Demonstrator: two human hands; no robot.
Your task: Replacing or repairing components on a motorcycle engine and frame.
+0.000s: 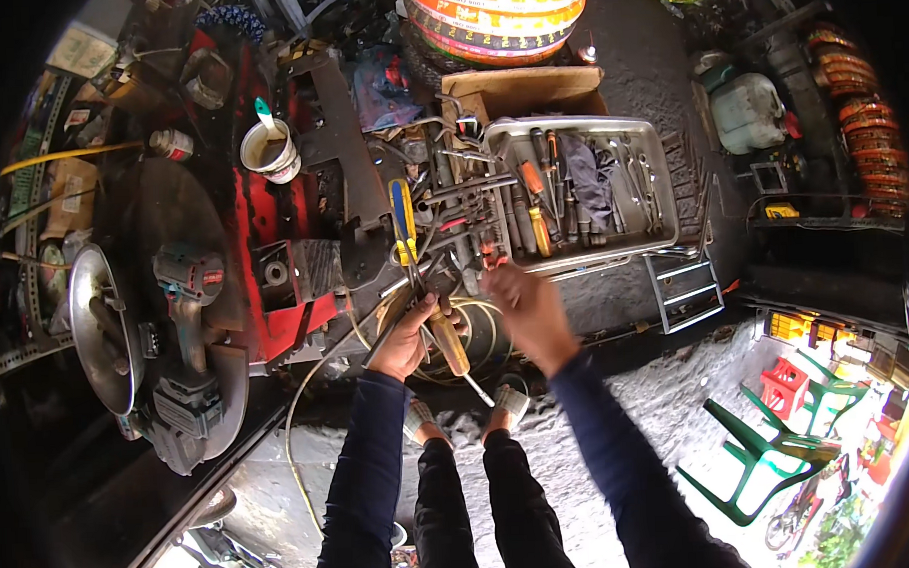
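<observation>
My left hand (403,344) is closed around several screwdrivers. One has a yellow-and-blue handle (403,224) pointing away from me; another has a worn amber handle (450,346), its shaft pointing toward my feet. My right hand (532,319) is blurred at the near left corner of a grey metal tray (663,187). A small red-ended thing (492,255) shows at its fingertips; whether they grip it cannot be made out. Inside the tray lie an orange-handled screwdriver (531,177), a yellow-handled screwdriver (540,231), a dark cloth (593,184) and several wrenches (643,177).
Loose metal tools lie left of the tray, beside a red metal stand (276,330). A white tub (270,155) with a brush stands on it. At left are a cordless power tool (188,323) and a metal bowl (104,326). Stacked tyres (495,22) stand behind; a hose (291,430) trails near my feet.
</observation>
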